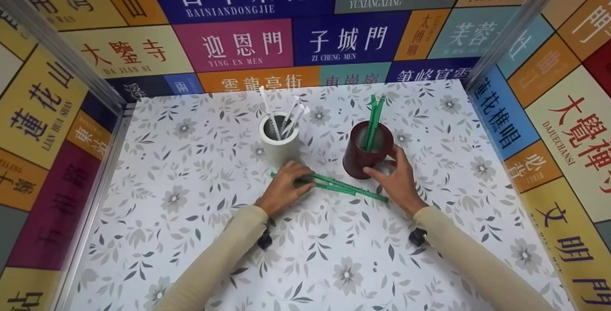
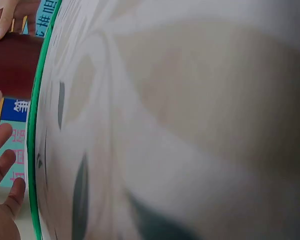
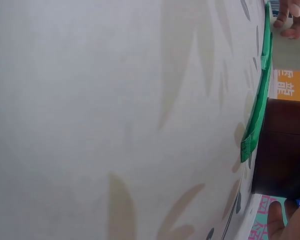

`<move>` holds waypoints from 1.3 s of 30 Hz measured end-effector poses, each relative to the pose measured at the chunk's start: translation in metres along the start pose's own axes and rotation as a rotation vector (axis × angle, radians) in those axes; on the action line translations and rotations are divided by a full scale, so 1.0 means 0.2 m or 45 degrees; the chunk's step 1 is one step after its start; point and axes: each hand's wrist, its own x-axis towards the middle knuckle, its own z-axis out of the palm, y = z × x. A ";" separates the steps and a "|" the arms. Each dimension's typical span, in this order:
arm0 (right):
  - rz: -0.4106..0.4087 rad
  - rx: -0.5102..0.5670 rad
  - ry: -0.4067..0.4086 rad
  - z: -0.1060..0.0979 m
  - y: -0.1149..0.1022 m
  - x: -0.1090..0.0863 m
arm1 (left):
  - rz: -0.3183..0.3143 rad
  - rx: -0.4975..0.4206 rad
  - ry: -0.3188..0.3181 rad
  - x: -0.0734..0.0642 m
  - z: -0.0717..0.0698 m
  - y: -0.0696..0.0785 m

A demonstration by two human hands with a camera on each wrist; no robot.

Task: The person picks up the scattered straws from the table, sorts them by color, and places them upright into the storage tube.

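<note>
Thin green wrapped straws [image 1: 348,188] with flat crimped ends lie on the patterned tabletop. My left hand [image 1: 289,186] is over their left end, and its fingers are loosely spread in the left wrist view; no straw shows between them there. My right hand [image 1: 397,177] holds a dark red cup [image 1: 355,158], thumb on the near side and fingers round the right side. More green wrapped straws [image 1: 373,122] stand in that cup. A pale cup [image 1: 280,151] holding several white wrapped straws [image 1: 268,110] stands just behind my left hand.
The tabletop [image 1: 334,263] carries a grey leaf and flower print. Colourful panels with Chinese lettering form a back wall [image 1: 234,44] and side walls, with clear strips [image 1: 520,25] at the corners.
</note>
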 end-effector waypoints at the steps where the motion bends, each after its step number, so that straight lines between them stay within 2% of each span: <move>1: 0.004 0.004 0.007 0.00 0.00 0.00 | 0.003 0.011 -0.019 0.00 0.00 -0.01; 7: 0.009 0.034 0.013 0.00 -0.01 -0.01 | 0.030 0.130 -0.108 0.00 -0.02 -0.04; 11: -0.004 0.048 0.011 0.01 -0.01 0.00 | 0.086 0.233 -0.131 -0.01 -0.02 -0.06; 16: -0.003 0.052 0.018 0.01 -0.02 0.00 | 0.164 0.292 -0.109 -0.02 -0.02 -0.07; 21: -0.002 0.068 0.014 0.01 -0.01 0.00 | 0.206 0.340 -0.085 -0.03 -0.02 -0.07; 24: 0.009 0.088 0.012 0.01 0.00 -0.01 | 0.231 0.394 -0.112 -0.03 -0.02 -0.05; 28: 0.028 0.081 0.013 0.01 0.01 -0.01 | 0.268 0.438 -0.155 -0.02 -0.02 0.03; 34: 0.018 0.042 0.011 0.00 0.01 -0.01 | 0.317 0.471 -0.163 -0.01 -0.07 0.11; 36: 0.000 0.032 0.004 0.01 0.01 0.00 | 0.317 0.484 -0.169 0.00 -0.10 0.13; 39: -0.028 0.020 -0.011 0.00 0.00 0.00 | 0.276 0.468 -0.187 0.01 -0.14 0.17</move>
